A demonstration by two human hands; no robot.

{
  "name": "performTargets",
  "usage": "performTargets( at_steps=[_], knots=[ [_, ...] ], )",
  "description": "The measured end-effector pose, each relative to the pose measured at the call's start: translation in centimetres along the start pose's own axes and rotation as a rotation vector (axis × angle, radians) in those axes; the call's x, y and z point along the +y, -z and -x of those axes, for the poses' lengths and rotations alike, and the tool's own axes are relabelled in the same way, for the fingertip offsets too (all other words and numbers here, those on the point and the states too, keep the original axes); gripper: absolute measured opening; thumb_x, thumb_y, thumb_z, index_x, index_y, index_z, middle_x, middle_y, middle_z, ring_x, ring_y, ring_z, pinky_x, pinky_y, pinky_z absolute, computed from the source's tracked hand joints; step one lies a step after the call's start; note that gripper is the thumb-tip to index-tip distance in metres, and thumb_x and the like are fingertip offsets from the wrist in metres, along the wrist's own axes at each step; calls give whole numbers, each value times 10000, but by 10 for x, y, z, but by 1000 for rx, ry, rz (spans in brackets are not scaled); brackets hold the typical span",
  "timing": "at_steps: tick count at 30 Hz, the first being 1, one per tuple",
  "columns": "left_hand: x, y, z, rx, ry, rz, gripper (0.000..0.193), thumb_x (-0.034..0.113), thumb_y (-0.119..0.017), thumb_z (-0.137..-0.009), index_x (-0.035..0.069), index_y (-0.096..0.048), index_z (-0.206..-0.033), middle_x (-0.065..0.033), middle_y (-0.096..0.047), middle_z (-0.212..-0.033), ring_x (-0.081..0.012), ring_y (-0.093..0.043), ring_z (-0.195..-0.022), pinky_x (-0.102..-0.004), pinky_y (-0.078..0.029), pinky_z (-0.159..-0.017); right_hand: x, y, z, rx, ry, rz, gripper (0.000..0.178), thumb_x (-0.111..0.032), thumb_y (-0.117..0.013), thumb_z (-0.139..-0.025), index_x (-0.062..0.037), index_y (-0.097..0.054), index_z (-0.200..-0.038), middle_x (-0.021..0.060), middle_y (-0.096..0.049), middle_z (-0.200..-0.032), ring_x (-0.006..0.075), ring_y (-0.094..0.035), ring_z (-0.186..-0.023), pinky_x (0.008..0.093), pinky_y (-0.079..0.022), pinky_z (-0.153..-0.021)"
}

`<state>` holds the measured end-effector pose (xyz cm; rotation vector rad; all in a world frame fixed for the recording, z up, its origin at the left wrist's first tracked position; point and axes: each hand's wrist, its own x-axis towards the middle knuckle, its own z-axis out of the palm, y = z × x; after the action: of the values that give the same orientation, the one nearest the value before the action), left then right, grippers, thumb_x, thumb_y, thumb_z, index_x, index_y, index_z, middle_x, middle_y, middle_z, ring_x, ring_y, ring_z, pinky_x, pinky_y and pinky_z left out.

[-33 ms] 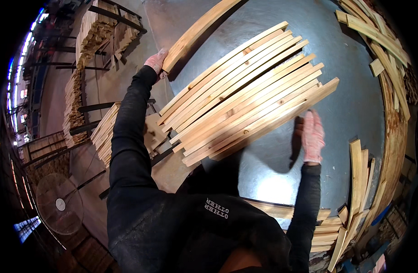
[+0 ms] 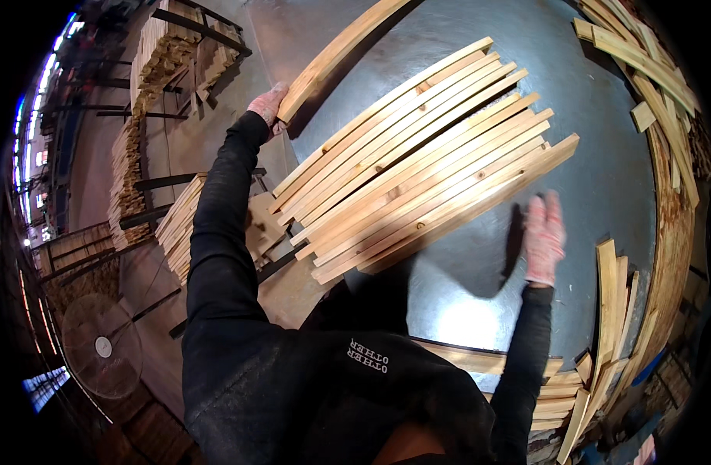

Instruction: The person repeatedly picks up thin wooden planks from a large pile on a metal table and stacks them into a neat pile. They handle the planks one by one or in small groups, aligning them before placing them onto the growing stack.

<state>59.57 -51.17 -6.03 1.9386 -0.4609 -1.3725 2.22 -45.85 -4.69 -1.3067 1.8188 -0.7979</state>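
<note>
My left hand (image 2: 270, 107), in a pinkish-white work glove, is closed on the near end of a long wooden board (image 2: 336, 56). That board runs up past the top edge of the picture, and its far end is out of view. My right hand (image 2: 544, 239), gloved alike, is held over the grey metal table (image 2: 603, 178) with its fingers stretched out and nothing in them. Left of it, apart from the fingers, lies a row of wooden strips (image 2: 417, 167) side by side on a slant. Knots show on several of them, and their ends are uneven.
Loose strips and offcuts (image 2: 642, 62) lie along the table's right rim. More strips (image 2: 613, 302) lean near the lower right. To the left stand stacks of lumber (image 2: 158, 54) among dark metal bars (image 2: 203, 32). A round fan (image 2: 102, 347) is at the lower left.
My right hand has moved a little to the right, away from the row of strips, its fingers blurred slightly. My left hand keeps its hold on the board.
</note>
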Motion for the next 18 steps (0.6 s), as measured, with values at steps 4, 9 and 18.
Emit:
performTargets(
  at_steps=[4,9,18],
  knots=[
    [2,-6,7,136,-52,86,352,491,-596,-936,146,-645,-985,12,-568,-629,-117,-517,-437,-240,-374,-345,23,115,-19,220,176,796,782,-422,-664,-880,10,-353,-1452,231,-427,-1452,351,-417,-1346,434,-356,-1097],
    [19,-6,17,30,-167,-369,379,452,-699,-868,123,-638,-1046,-11,-600,-667,-131,-568,-513,-287,-442,-441,114,231,1,41,-308,1322,950,-519,-704,-801,-92,-250,-1518,229,-352,-1503,353,-307,-1415,459,-303,-1134],
    [9,-38,54,341,-705,-1578,258,325,-622,-875,142,-565,-1048,-100,-677,-1009,-319,-654,-969,-446,-515,-795,109,245,-7,-159,-453,1500,895,-463,-733,-783,-115,-299,-1484,188,-482,-1390,377,-522,-1237,448,-455,-1013]
  ],
)
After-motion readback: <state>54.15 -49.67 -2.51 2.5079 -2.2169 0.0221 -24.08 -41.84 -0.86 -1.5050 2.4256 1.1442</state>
